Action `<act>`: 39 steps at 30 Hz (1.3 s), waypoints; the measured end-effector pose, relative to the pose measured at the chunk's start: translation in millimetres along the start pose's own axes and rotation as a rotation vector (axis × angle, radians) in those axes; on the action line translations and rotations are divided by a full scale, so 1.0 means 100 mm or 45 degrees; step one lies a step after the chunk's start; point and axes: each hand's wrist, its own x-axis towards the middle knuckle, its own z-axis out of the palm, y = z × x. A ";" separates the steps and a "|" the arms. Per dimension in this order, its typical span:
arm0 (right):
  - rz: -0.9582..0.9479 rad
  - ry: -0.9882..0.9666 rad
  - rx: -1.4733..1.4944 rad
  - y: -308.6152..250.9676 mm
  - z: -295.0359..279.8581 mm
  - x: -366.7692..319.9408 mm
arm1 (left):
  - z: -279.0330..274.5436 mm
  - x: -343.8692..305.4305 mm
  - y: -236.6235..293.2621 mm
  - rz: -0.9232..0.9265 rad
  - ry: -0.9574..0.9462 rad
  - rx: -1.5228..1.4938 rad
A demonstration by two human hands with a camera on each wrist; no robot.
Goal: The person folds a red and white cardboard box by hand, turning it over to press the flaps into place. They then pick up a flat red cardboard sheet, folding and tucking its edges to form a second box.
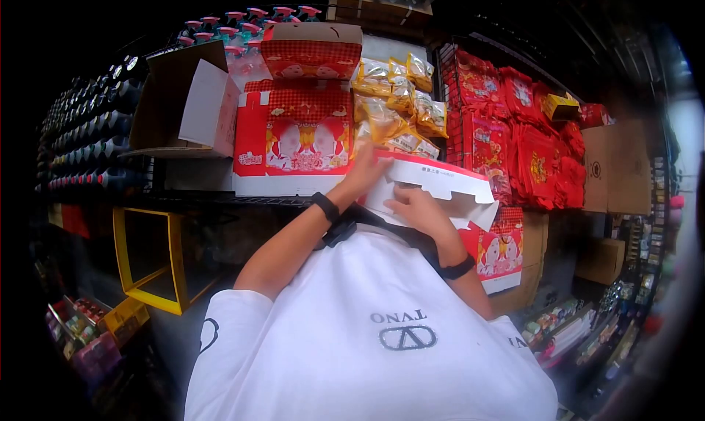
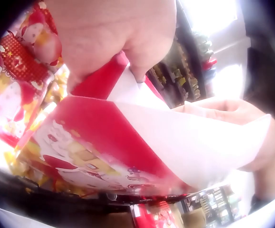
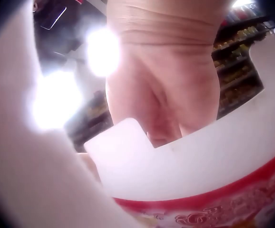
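A red and white cardboard gift box (image 1: 440,175) is held in front of the chest, its white flaps raised and its top open. My left hand (image 1: 365,170) grips the box's left end; in the left wrist view its thumb and fingers straddle the red edge. At the near side, the right hand (image 1: 422,209) has its fingers bent over a white flap. In the right wrist view those fingertips disappear behind the notched white flap (image 3: 185,171). Cartoon figures cover the box's printed side (image 2: 94,156).
A matching box (image 1: 308,138) stands on the shelf ahead, beside yellow snack packets (image 1: 400,90) and an open brown carton (image 1: 172,98). Red bags (image 1: 540,145) fill a wire rack to the right. Another printed box (image 1: 501,248) stands below the right forearm. A yellow frame (image 1: 176,263) is lower left.
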 end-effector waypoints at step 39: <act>-0.366 1.532 -0.469 0.46 -0.14 -0.34 | 0.18 0.34 1.20 0.511 -0.390 1.095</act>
